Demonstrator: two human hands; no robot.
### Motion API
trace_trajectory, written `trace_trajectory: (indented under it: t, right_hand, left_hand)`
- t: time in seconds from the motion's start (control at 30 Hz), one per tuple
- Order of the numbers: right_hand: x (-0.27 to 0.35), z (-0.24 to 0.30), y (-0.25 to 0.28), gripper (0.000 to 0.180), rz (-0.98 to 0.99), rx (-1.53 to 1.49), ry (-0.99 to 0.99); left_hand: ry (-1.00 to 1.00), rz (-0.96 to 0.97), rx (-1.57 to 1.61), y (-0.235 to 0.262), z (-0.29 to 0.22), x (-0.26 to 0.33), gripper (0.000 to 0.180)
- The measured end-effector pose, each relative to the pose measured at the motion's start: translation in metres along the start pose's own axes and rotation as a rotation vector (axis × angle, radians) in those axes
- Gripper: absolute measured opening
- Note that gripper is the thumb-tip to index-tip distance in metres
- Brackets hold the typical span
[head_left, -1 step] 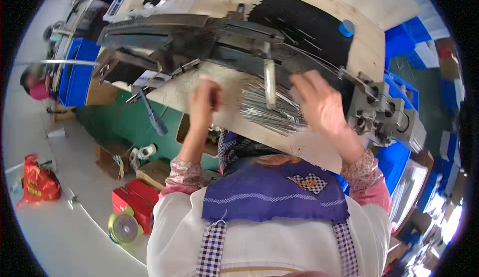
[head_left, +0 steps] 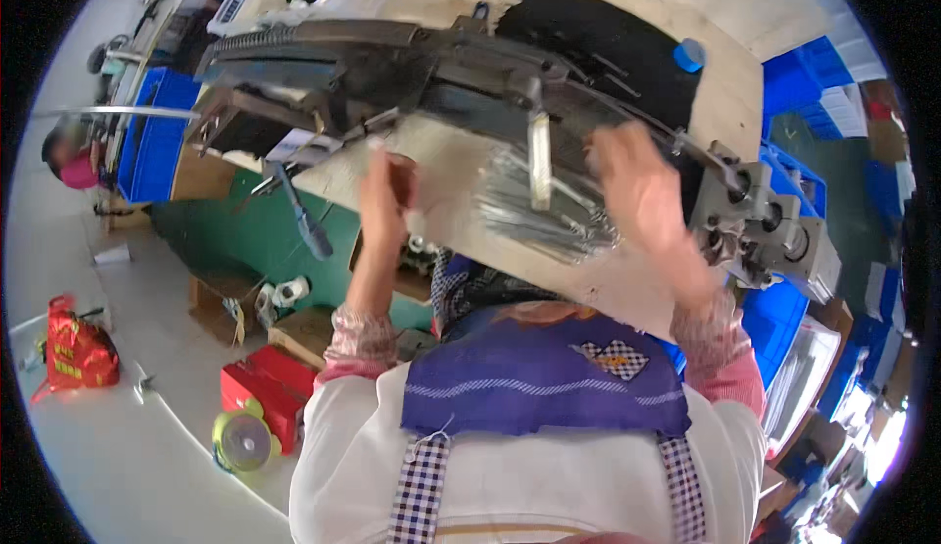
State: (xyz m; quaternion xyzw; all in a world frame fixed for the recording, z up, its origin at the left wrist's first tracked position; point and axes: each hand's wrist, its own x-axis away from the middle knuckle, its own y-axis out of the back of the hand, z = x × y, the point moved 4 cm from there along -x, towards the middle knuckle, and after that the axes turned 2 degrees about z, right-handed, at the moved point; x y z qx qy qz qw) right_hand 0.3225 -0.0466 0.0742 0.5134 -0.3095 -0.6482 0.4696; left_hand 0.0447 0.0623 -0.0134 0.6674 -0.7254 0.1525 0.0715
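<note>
My left hand [head_left: 385, 191] hovers over the near edge of the wooden bench, left of a pile of thin metal rods [head_left: 534, 213]. Its fingers look curled but are smeared by motion, so what they hold, if anything, cannot be made out. On the other side of the pile is my right hand [head_left: 642, 186], its fingers bent and blurred too. It is close to a pale upright lever handle [head_left: 540, 162], with a gap between them. The handle belongs to a long dark metal machine [head_left: 382, 66] lying across the bench.
Grey metal clamp blocks [head_left: 760, 216] form the machine's right end. Behind it lie a black mat [head_left: 598, 39] and a blue cap [head_left: 689, 55]. A blue-handled tool [head_left: 309, 221] hangs off the bench's left edge. Blue bins [head_left: 154, 137] stand left; a person [head_left: 78, 160] is farther off.
My left hand has shifted a little to the left, away from the rods. My right hand has moved slightly right. The whole view has shifted slightly.
</note>
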Motion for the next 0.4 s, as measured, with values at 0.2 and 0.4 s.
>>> trace_trajectory:
  t: [0.2,0.4]
  right_hand:
    - [0.003,-0.026,-0.023,0.025,0.205,-0.001,-0.062]
    - [0.027,-0.055,-0.023,0.023,0.192,-0.031,-0.194]
  left_hand:
    - [0.071,-0.044,0.093,0.011,-0.028,-0.018,0.043]
    - [-0.127,0.038,0.313,0.011,-0.004,-0.031,0.027]
